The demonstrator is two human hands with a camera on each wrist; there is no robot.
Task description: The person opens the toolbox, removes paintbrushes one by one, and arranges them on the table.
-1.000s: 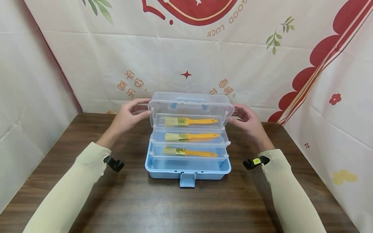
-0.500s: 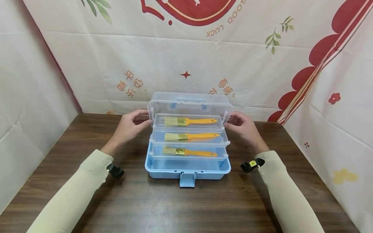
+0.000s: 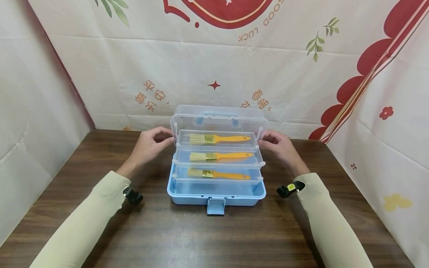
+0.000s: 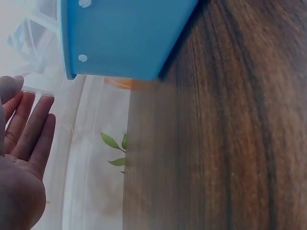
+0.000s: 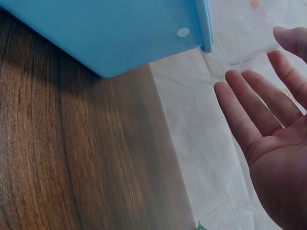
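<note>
My blue plastic box (image 3: pixel 216 193) sits open on the brown wood table (image 3: pixel 201 238), with 3 orange brushes (image 3: pixel 218 156) in see-through trays. My left hand (image 3: pixel 149 145) and right hand (image 3: pixel 279 147) touch its sides, fingers loose and straight.

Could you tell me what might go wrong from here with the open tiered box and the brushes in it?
1. Both hands, left hand and right hand, flank the clear lid with straight fingers; an uneven push might skew the folding trays.
2. The three paintbrushes lie loose, so a jolt could roll them.
3. The blue box sits unheld on the table and may slide.
</note>
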